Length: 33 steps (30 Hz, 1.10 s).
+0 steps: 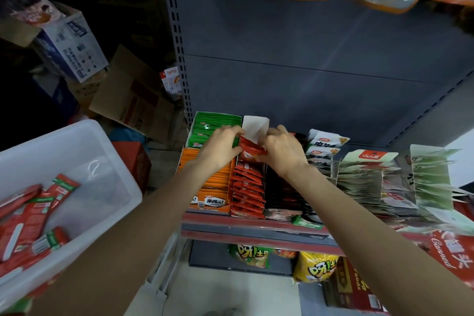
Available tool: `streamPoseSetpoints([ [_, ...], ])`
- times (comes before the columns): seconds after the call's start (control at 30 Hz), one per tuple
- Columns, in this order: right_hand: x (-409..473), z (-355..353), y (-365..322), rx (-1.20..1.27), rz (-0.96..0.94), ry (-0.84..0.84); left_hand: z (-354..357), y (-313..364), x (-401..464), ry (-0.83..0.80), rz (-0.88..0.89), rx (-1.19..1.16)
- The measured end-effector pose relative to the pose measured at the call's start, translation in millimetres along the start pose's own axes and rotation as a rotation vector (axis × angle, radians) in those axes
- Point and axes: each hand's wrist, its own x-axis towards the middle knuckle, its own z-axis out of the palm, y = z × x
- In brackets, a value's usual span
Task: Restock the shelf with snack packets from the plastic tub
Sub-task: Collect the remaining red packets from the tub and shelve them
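White plastic tub holds red snack packets; both hands, left and right, grip small red packets between them over the shelf's red display box.

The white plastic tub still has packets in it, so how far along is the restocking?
Partly done. The red display box on the shelf already holds a row of packets. Both hands, left and right, grip a bunch of red snack packets at its back end. Red-and-green packets remain in the white plastic tub.

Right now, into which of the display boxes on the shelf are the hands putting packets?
The red box, between the orange box and the black one; both hands, left hand and right hand, hold red packets above it.
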Motion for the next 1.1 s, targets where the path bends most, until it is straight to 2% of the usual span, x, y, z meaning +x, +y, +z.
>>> streamPoseSetpoints([
  [0.1,3,-4,-10,0.111,0.02,-0.035,-12,-7,-12,0.037,-0.007,-0.004],
  [0.2,5,-8,-31,0.229,0.025,0.022,-28,-19,-30,0.096,-0.02,-0.025],
  [0.33,11,-13,-95,0.481,-0.057,0.066,-63,-50,-67,0.194,-0.122,-0.099],
  [0.5,21,-12,-210,0.602,-0.3,-0.089,-113,-125,-135,0.325,-0.333,0.005],
  [0.63,26,11,-301,0.598,-0.357,-0.228,-150,-202,-198,0.388,-0.477,0.006],
  [0.7,28,27,-338,0.588,-0.332,-0.283,-164,-247,-226,0.341,-0.512,0.071],
  [0.8,29,51,-382,0.638,-0.255,-0.359,-176,-305,-260,0.149,-0.605,0.252],
  [0.87,32,67,-404,0.685,-0.176,-0.425,-181,-329,-274,0.038,-0.652,0.28],
  [0.97,43,90,-429,0.623,-0.054,-0.481,-185,-353,-278,-0.046,-0.596,0.236],
  [1.1,58,110,-448,0.491,0.038,-0.421,-183,-361,-276,-0.097,-0.516,0.284],
])
